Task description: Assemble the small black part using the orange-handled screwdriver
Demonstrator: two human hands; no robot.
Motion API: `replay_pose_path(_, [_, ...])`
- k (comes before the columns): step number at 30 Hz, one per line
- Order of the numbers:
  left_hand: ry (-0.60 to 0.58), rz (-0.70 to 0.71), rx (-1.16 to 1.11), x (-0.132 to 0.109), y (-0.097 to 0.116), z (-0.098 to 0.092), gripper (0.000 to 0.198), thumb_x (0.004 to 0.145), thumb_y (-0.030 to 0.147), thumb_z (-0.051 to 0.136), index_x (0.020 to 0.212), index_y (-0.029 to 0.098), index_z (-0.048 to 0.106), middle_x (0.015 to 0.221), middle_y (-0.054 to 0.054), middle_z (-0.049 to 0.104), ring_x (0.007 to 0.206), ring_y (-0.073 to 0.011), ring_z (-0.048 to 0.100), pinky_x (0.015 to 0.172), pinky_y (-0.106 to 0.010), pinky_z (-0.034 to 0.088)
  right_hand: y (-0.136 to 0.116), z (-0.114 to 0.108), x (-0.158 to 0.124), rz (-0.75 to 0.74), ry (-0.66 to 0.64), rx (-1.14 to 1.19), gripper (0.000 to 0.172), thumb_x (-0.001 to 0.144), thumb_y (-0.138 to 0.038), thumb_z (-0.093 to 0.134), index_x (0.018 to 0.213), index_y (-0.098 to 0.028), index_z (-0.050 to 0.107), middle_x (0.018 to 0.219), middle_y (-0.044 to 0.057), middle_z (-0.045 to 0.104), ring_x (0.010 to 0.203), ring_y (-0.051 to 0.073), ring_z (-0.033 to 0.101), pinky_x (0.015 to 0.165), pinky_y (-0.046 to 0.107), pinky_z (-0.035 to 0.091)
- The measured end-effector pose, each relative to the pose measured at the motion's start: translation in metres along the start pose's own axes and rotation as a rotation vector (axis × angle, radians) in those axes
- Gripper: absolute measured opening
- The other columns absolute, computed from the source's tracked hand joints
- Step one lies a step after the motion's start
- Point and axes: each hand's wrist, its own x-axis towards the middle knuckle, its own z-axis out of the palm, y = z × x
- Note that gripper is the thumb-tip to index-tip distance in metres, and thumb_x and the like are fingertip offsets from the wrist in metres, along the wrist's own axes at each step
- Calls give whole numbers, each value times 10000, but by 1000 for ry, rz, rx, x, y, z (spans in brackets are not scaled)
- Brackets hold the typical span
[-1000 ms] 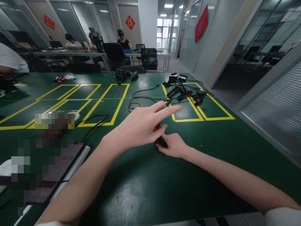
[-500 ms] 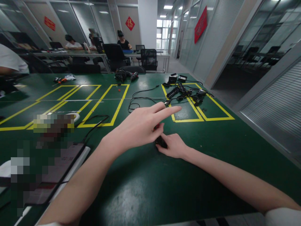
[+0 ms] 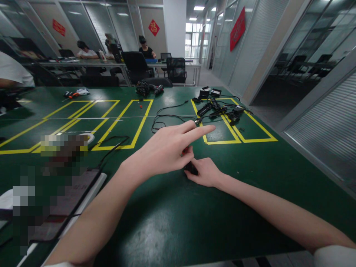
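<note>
My left hand hangs over the middle of the green table, its index finger stretched out to the right. Its thumb and other fingers are closed around a small red-and-black item, mostly hidden behind them, so I cannot make out its kind. Just below and to the right, my right hand rests low at the tabletop, fingers wrapped round a small black part. The two hands touch or nearly touch, and the red item sits directly above the black part.
Several black parts and cables lie inside yellow tape outlines at back right. A thin black cable curls beyond my left hand. A power drill is at the far edge. A partly blurred pile lies at left. People sit beyond.
Both hands hold nearly the same place and pose. Only a slight shift of the left fingertips around the red item shows.
</note>
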Motion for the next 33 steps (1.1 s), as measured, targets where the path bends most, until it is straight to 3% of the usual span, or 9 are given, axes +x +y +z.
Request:
replay_pose_path(18, [5,-3,14,0,0,1,619,918,144,504,1517,276,421,1172,-62,611,837,-143,635,708,-237,483,1,2,-1,-18,30,6,297,963,-448,512,1061,-177,583,868,72,775,750,255,737,617,307,346])
replay_pose_path(22, [5,21,0,0,0,1,607,906,148,520,1497,264,447,1176,-68,615,912,-166,642,741,-244,494,1,2,-1,-13,23,-1,301,969,-449,504,1072,-178,583,871,74,776,749,254,736,619,307,350])
replay_pose_path(26, [8,2,13,0,-1,1,610,914,146,517,1505,275,438,1200,-67,607,838,-144,638,707,-240,488,1,1,0,-13,11,-5,311,964,-453,510,1084,-174,579,896,83,776,756,259,736,627,312,362])
replay_pose_path(30, [12,25,4,0,-1,1,606,896,144,538,1484,272,466,1279,-77,581,892,-152,642,753,-249,500,1,1,0,-15,13,8,289,973,-443,499,1066,-184,584,888,74,775,766,256,737,634,309,366])
replay_pose_path(33, [8,0,22,0,-1,1,604,910,124,511,1491,280,459,1222,-63,601,826,-133,634,705,-233,483,1,0,0,-10,2,1,322,969,-456,508,1111,-174,575,908,87,776,765,253,734,636,306,366])
